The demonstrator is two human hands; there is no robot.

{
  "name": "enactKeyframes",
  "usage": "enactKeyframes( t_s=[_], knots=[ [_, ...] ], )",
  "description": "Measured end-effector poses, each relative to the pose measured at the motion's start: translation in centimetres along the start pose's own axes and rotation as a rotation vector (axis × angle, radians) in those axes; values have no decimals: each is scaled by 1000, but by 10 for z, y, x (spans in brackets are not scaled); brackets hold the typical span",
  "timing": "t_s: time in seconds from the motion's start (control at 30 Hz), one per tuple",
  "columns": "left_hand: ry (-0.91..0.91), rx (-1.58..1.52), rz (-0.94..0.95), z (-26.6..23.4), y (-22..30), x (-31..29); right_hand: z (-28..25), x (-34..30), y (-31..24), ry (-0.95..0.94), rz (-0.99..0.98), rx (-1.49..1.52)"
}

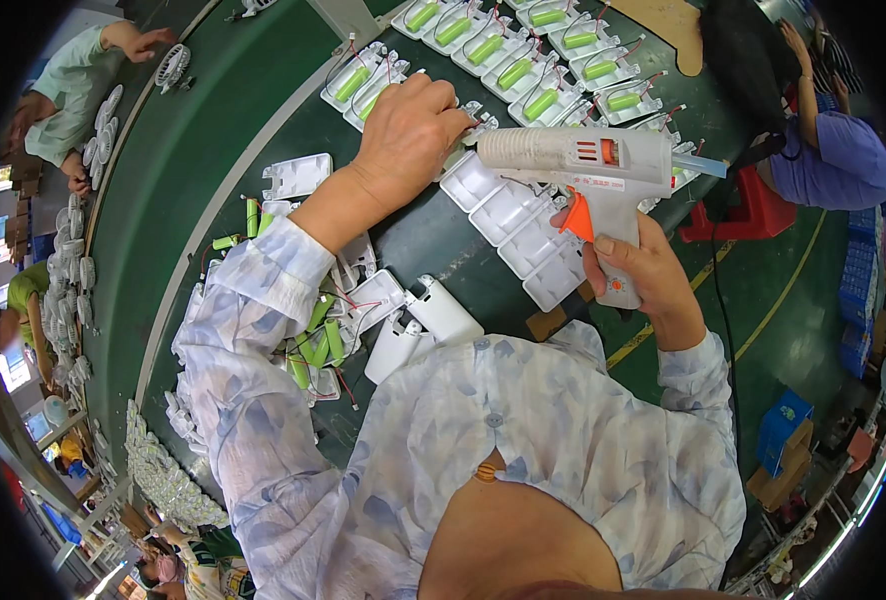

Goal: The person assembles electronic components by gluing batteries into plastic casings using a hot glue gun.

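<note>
Casings; grn batts in many

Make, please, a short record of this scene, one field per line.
Right hand: grips a white glue gun by the handle
Rear of gun: pale glue stick sticking out
Left hand: near the gun's front end; whether it holds something is unclear
Upper table: green cells in white housings
Below gun: white shells without visible cells
Beside left forearm: more green cells, wires
</note>
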State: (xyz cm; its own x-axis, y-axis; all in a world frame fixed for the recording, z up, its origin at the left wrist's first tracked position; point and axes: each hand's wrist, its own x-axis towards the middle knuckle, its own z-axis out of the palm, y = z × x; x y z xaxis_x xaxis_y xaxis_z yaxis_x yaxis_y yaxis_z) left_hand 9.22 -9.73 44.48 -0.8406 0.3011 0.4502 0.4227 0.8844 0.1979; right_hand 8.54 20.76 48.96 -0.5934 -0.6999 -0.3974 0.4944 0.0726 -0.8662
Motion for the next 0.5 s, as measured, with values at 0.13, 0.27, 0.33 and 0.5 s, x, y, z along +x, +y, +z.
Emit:
enactKeyframes(
  t_s=[0.13,0.27,0.33,0.5],
  knots=[
    [41,-16,-82,-31,3,1,-2,2,3,-12,5,-2],
    [-85,-354,-350,-97,4,-14,0,10,4,-47,-10,6],
    [-104,-471,-551,-121,9,-33,2,14,7,-18,-26,21],
    [-264,-665,-838,-163,27,-96,9,15,7,-2,-40,-23]
  ],
)
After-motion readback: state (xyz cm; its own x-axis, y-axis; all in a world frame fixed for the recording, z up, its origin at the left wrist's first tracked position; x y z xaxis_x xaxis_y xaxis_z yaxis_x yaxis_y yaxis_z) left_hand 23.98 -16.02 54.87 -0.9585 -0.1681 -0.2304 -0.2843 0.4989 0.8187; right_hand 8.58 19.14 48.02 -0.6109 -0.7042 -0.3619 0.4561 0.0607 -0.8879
